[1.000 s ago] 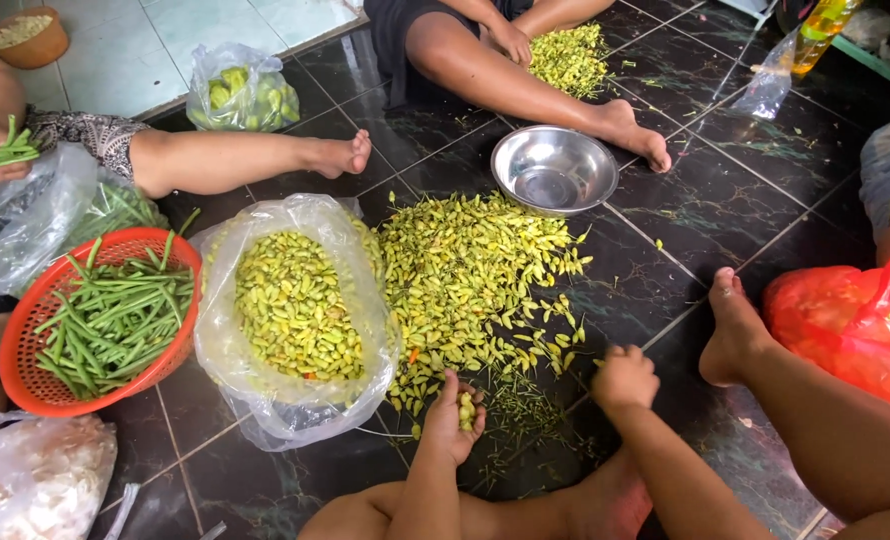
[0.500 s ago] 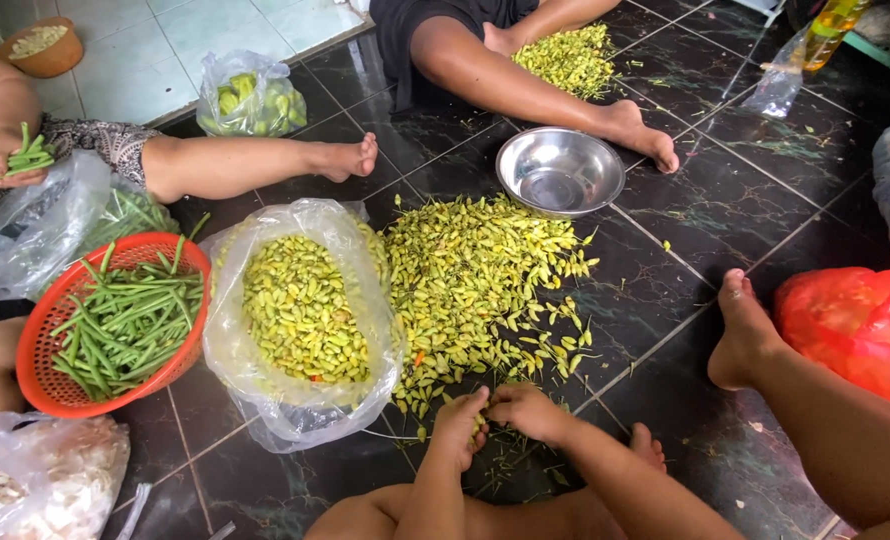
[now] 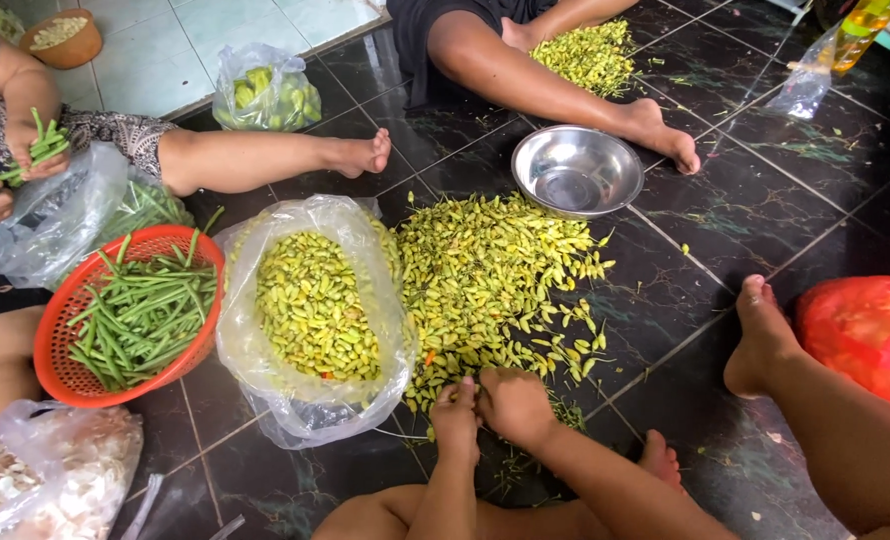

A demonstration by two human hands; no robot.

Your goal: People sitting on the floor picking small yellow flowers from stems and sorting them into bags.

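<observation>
The left hand (image 3: 456,412) and right hand (image 3: 513,403) meet, fingers curled narrow and touching each other at the near edge of the heap of yellow-green pods (image 3: 490,270) on the dark tiled floor (image 3: 725,210). They seem to pinch one pod between them, though it is hidden. Just left of the heap lies an open clear bag (image 3: 310,320) full of pods. Beyond it sits a red basket of green beans (image 3: 130,315). A steel bowl (image 3: 577,171) stands past the heap.
</observation>
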